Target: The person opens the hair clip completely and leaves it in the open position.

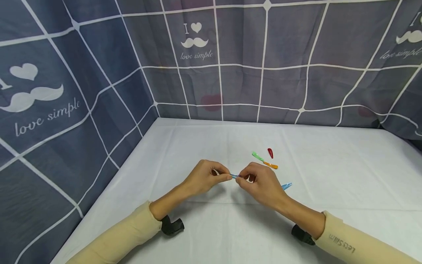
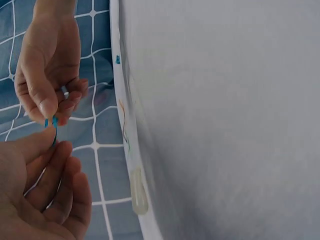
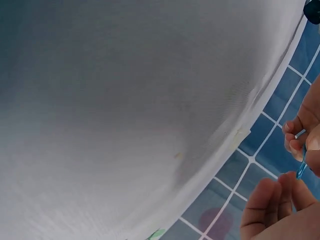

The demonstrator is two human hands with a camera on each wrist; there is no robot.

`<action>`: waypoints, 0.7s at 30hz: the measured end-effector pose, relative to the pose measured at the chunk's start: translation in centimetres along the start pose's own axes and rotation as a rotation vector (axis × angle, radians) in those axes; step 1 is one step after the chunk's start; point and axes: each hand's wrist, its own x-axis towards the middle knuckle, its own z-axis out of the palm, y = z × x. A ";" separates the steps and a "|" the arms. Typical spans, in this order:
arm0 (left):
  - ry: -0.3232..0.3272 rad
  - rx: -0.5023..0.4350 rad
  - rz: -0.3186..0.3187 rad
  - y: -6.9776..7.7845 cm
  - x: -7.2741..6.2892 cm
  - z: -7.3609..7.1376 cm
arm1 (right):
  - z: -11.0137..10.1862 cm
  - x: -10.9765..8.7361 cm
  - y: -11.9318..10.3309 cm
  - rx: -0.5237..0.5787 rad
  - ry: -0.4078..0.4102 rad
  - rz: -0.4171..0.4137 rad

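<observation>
A small blue snap hair clip (image 1: 234, 176) spans the gap between my two hands, held over the white table. My left hand (image 1: 206, 178) pinches one end between thumb and forefinger. The other end is pinched by my right hand (image 1: 262, 183), whose fingertips hide part of the clip. In the left wrist view the blue clip (image 2: 55, 121) shows between the two sets of fingertips. Just beyond my right wrist lies another blue clip (image 1: 287, 186), partly covered by that wrist.
Farther back on the white-covered table (image 1: 329, 172) lie a green clip (image 1: 257, 156), an orange clip (image 1: 270, 165) and a red clip (image 1: 270, 153). A pale clip (image 2: 139, 192) appears in the left wrist view. Dark checked curtains (image 1: 240, 88) enclose the back and left.
</observation>
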 end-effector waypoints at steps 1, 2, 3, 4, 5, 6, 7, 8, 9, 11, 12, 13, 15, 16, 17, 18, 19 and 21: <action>-0.007 -0.003 0.003 0.0 0.0 -0.1 | 0.0 0.0 0.1 0.000 -0.008 0.005; -0.014 -0.006 0.005 0.0 0.0 -0.2 | -0.1 0.0 0.1 0.003 -0.019 0.013; -0.020 -0.007 0.007 0.0 0.0 -0.3 | -0.1 0.0 0.2 0.004 -0.030 0.017; -0.024 -0.010 0.008 0.0 0.0 -0.4 | -0.1 0.0 0.2 0.009 -0.041 0.022; -0.026 -0.010 0.007 0.0 0.0 -0.5 | -0.1 0.1 0.2 0.016 -0.050 0.025; -0.028 -0.011 0.006 -0.1 -0.1 -0.6 | -0.1 0.1 0.3 0.023 -0.056 0.027; -0.030 -0.015 0.004 -0.1 -0.1 -0.7 | -0.1 0.1 0.3 0.034 -0.062 0.028; -0.032 -0.016 0.008 -0.2 -0.1 -0.8 | -0.1 0.2 0.3 0.044 -0.066 0.028; -0.034 -0.016 0.010 -0.3 0.0 -0.9 | -0.1 0.2 0.3 0.053 -0.067 0.027; -0.042 -0.016 0.018 -0.5 0.0 -1.1 | -0.1 0.3 0.3 0.067 -0.073 0.028; -0.046 -0.014 0.023 -0.5 0.0 -1.1 | -0.1 0.3 0.2 0.072 -0.076 0.029; -0.051 -0.012 0.027 -0.6 0.0 -1.2 | -0.1 0.3 0.2 0.077 -0.079 0.031; -0.059 -0.004 0.032 -0.6 0.1 -1.2 | -0.2 0.3 0.1 0.083 -0.090 0.043; -0.064 -0.002 0.032 -0.5 0.1 -1.3 | -0.1 0.4 0.1 0.085 -0.096 0.047; -0.067 0.000 0.032 -0.5 0.1 -1.3 | -0.1 0.4 0.1 0.087 -0.102 0.052; -0.072 0.003 0.027 -0.5 0.1 -1.3 | -0.1 0.4 0.2 0.091 -0.108 0.054; -0.077 0.006 0.025 -0.6 0.1 -1.4 | -0.1 0.4 0.2 0.094 -0.115 0.058; -0.088 0.007 0.021 -0.6 0.0 -1.5 | 0.0 0.5 0.2 0.098 -0.124 0.058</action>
